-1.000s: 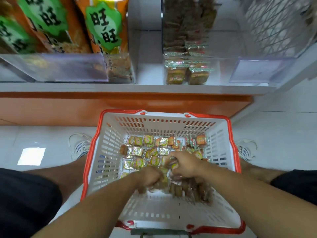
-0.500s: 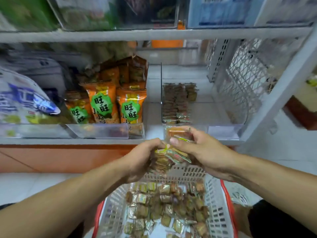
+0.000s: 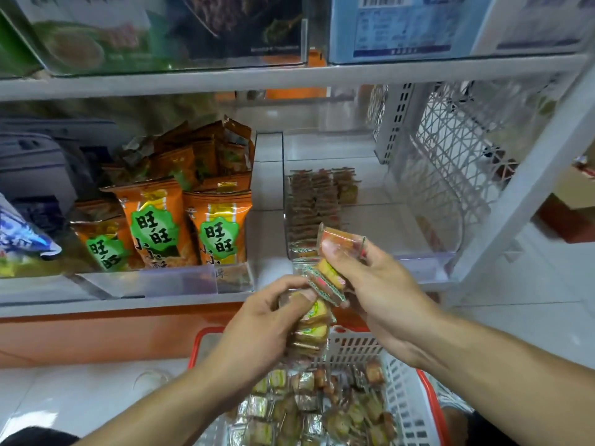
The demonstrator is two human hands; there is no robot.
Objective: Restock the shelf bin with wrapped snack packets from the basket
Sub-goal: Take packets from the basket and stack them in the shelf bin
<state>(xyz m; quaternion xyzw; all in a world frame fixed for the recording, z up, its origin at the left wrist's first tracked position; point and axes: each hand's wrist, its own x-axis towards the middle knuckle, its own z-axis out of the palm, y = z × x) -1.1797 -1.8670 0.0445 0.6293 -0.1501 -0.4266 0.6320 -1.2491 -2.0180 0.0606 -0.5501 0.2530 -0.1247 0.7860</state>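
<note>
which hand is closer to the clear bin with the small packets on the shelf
Right. The right hand is raised just in front of the clear bin's front edge, pinching a packet against it. The left hand is lower and further left, gripping a stack of packets above the basket.

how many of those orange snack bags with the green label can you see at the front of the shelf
3 in the front row: left bag, middle bag, right bag. More orange bags are piled behind, so others may be hidden.
</note>
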